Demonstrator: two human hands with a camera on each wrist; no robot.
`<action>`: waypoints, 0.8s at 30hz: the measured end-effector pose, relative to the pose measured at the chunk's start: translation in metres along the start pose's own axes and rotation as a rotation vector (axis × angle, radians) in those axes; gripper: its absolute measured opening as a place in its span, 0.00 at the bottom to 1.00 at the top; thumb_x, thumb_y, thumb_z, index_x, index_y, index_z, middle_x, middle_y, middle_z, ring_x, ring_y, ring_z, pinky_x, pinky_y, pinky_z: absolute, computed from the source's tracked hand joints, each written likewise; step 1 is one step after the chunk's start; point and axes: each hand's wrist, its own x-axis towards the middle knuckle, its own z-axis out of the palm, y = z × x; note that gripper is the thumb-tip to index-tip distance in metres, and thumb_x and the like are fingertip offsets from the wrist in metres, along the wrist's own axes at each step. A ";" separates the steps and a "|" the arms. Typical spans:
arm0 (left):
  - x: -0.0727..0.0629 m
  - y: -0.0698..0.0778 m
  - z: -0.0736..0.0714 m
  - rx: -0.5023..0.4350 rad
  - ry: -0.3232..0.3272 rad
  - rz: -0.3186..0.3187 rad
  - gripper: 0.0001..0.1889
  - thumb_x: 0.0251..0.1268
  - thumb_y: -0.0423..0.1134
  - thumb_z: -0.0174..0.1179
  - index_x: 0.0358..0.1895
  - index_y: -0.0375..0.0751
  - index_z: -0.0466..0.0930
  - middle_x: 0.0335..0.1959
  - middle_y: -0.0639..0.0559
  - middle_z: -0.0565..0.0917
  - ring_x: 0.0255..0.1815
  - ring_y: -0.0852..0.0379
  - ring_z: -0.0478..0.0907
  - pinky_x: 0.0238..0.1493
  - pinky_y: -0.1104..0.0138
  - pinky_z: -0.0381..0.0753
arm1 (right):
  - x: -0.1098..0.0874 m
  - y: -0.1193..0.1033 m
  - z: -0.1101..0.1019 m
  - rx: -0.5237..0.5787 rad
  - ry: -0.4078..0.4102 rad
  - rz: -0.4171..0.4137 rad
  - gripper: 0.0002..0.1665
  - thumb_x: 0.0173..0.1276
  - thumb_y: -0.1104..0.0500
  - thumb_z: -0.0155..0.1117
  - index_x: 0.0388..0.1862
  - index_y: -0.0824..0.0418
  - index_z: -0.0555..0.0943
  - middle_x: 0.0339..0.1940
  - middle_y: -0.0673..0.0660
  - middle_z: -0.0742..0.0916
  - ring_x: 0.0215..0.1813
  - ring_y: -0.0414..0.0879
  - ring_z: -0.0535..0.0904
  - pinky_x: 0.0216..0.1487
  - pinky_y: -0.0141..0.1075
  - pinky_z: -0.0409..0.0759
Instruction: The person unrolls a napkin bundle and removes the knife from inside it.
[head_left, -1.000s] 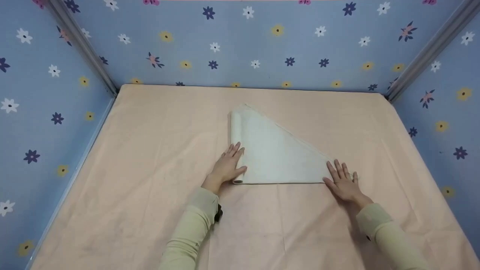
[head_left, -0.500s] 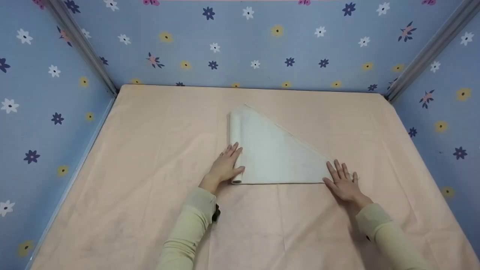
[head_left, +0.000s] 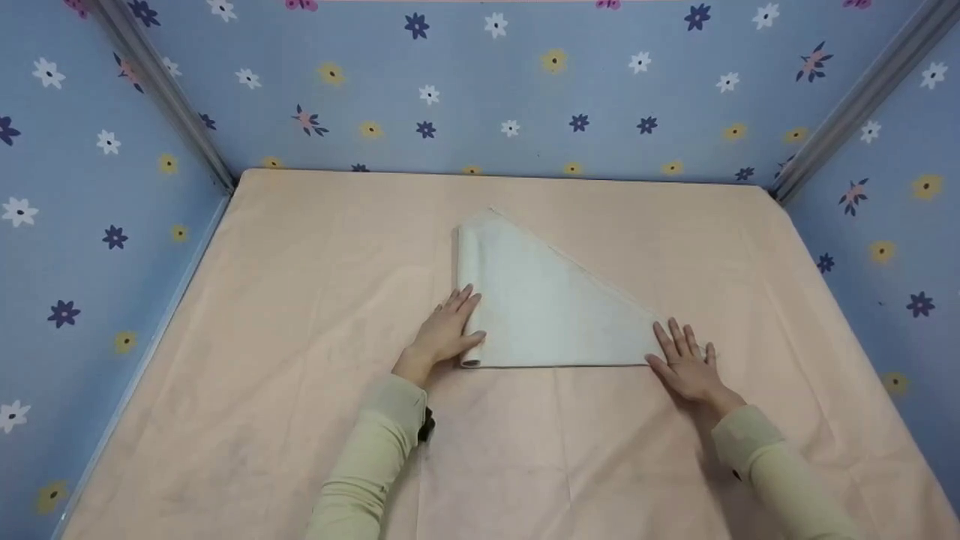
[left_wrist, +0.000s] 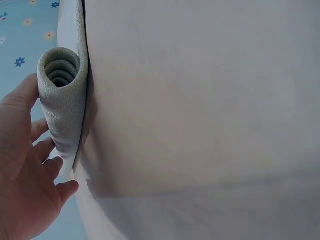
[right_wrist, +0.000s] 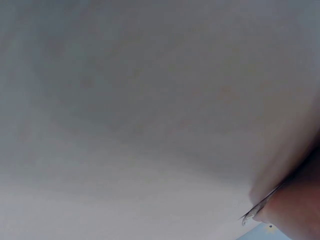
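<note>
A pale towel [head_left: 559, 300] lies as a triangle, its left side wound into a narrow roll [head_left: 469, 262]. My left hand [head_left: 442, 330] rests on the near part of that roll, fingers extended and thumb across it. In the left wrist view the roll's coiled end [left_wrist: 62, 70] faces the camera, with the thumb touching its side and the other fingers lower along it. My right hand [head_left: 688, 367] lies flat with fingers spread over the towel's right tip, which it covers. Only a blurred part of the right hand [right_wrist: 292, 207] shows in the right wrist view.
A peach cloth [head_left: 337, 262] covers the table, with light creases. Blue flowered panels [head_left: 495, 90] stand at the back and both sides, joined by grey corner posts [head_left: 165, 90].
My left hand and the roll have shifted slightly left, and the flat part of the towel reaches a little farther left. The right hand has stayed in place.
</note>
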 end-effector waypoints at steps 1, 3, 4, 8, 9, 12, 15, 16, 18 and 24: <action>0.000 0.000 0.000 0.000 -0.002 0.000 0.35 0.61 0.53 0.49 0.69 0.43 0.50 0.70 0.49 0.46 0.69 0.49 0.41 0.65 0.54 0.48 | 0.000 0.000 0.000 0.002 0.001 -0.001 0.40 0.69 0.40 0.34 0.70 0.61 0.42 0.70 0.65 0.41 0.68 0.62 0.30 0.58 0.61 0.24; -0.001 -0.001 -0.001 -0.004 -0.004 -0.003 0.35 0.62 0.53 0.49 0.69 0.44 0.50 0.70 0.49 0.46 0.69 0.50 0.40 0.65 0.54 0.47 | 0.000 0.000 0.000 0.006 0.001 -0.002 0.40 0.69 0.40 0.34 0.70 0.61 0.41 0.70 0.65 0.40 0.68 0.62 0.30 0.58 0.62 0.24; -0.001 -0.002 -0.001 -0.008 -0.004 -0.006 0.35 0.62 0.53 0.49 0.69 0.44 0.50 0.70 0.49 0.46 0.69 0.50 0.40 0.65 0.54 0.47 | 0.000 0.000 0.000 0.006 0.002 -0.002 0.39 0.69 0.40 0.34 0.70 0.61 0.41 0.70 0.65 0.40 0.68 0.62 0.30 0.58 0.62 0.24; -0.003 -0.003 -0.003 -0.016 -0.001 -0.013 0.35 0.61 0.53 0.50 0.69 0.44 0.50 0.70 0.49 0.46 0.69 0.50 0.41 0.65 0.55 0.46 | 0.000 0.000 0.001 0.005 0.002 -0.001 0.39 0.70 0.41 0.34 0.70 0.60 0.41 0.70 0.65 0.40 0.68 0.62 0.30 0.58 0.62 0.23; -0.003 -0.003 -0.003 -0.017 -0.001 -0.017 0.35 0.61 0.53 0.50 0.69 0.44 0.50 0.70 0.49 0.46 0.69 0.50 0.41 0.65 0.55 0.46 | 0.000 0.000 0.001 0.003 0.002 -0.001 0.39 0.70 0.41 0.33 0.70 0.60 0.41 0.70 0.65 0.40 0.68 0.62 0.30 0.58 0.62 0.23; -0.004 -0.004 -0.004 -0.020 0.002 -0.015 0.35 0.61 0.53 0.50 0.69 0.43 0.50 0.70 0.49 0.47 0.69 0.50 0.41 0.65 0.55 0.46 | 0.001 0.001 0.001 -0.001 0.002 0.003 0.39 0.69 0.40 0.33 0.70 0.60 0.40 0.70 0.65 0.40 0.68 0.62 0.30 0.58 0.61 0.23; -0.005 -0.006 -0.005 -0.034 0.001 -0.013 0.35 0.61 0.52 0.51 0.69 0.43 0.50 0.70 0.49 0.47 0.69 0.50 0.41 0.65 0.55 0.46 | 0.001 0.000 0.001 -0.003 0.004 0.004 0.39 0.69 0.40 0.33 0.70 0.60 0.41 0.70 0.65 0.40 0.68 0.62 0.30 0.58 0.61 0.23; -0.005 -0.006 -0.005 -0.038 0.000 -0.012 0.35 0.61 0.53 0.51 0.69 0.43 0.50 0.70 0.49 0.47 0.69 0.50 0.41 0.65 0.55 0.47 | 0.001 0.001 0.001 -0.001 0.006 0.004 0.39 0.69 0.40 0.33 0.70 0.60 0.41 0.70 0.65 0.40 0.68 0.62 0.30 0.58 0.61 0.23; -0.005 -0.007 -0.005 -0.043 -0.001 -0.013 0.36 0.61 0.53 0.51 0.69 0.44 0.50 0.70 0.49 0.47 0.69 0.50 0.41 0.65 0.55 0.47 | 0.000 0.000 0.001 -0.002 0.009 0.005 0.39 0.69 0.40 0.33 0.70 0.60 0.41 0.70 0.65 0.41 0.68 0.62 0.30 0.58 0.61 0.23; -0.007 -0.010 -0.007 -0.057 -0.006 -0.013 0.36 0.61 0.53 0.51 0.69 0.44 0.49 0.70 0.49 0.47 0.69 0.50 0.40 0.65 0.54 0.46 | 0.000 -0.001 0.001 -0.002 0.016 0.005 0.39 0.69 0.40 0.33 0.70 0.61 0.42 0.70 0.65 0.41 0.68 0.62 0.31 0.58 0.61 0.24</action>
